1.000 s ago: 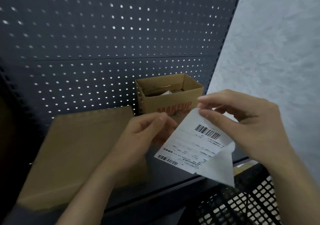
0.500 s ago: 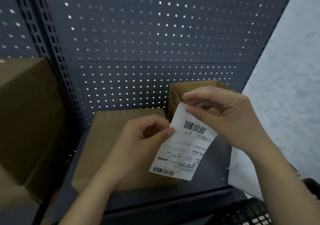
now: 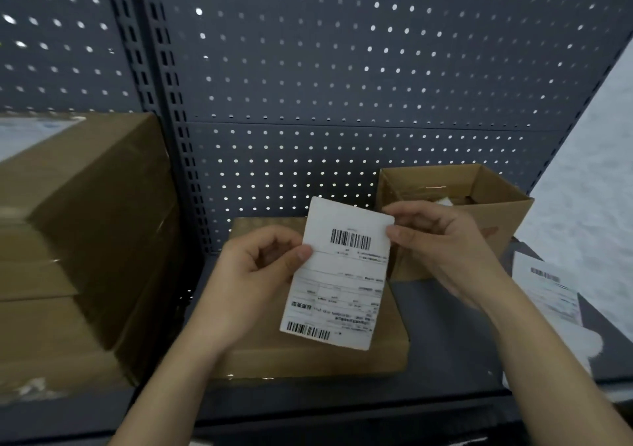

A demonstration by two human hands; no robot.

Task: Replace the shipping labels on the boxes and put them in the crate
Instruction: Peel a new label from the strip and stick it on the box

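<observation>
Shipping label: a white shipping label (image 3: 337,274) with one barcode near its top and another near its bottom edge is held in the air, printed side toward the camera, a little tilted, above the flat box.
Left hand: the left hand (image 3: 260,274) pinches the label's left edge between thumb and curled fingers, about a third of the way down.
Right hand: the right hand (image 3: 442,246) pinches the label's upper right corner between thumb and forefinger; the other fingers are loosely bent behind.
Flat box: a closed flat cardboard box (image 3: 308,356) lies on the dark shelf (image 3: 445,342), directly under the label and partly hidden by it and by the left hand.
Open box: a small open cardboard box (image 3: 479,185) stands just right of the flat box, against the back panel; its contents are too dim to make out.
Large box: a large cardboard box (image 3: 85,240) sits in the next bay on the left, with something white on its top.
Second sheet: another printed sheet (image 3: 551,294) with a barcode lies at the shelf's right end, apart from both hands.
Backdrop: a dark pegboard panel (image 3: 342,68) rises behind the shelf, and a slotted upright (image 3: 164,102) divides the two bays.
</observation>
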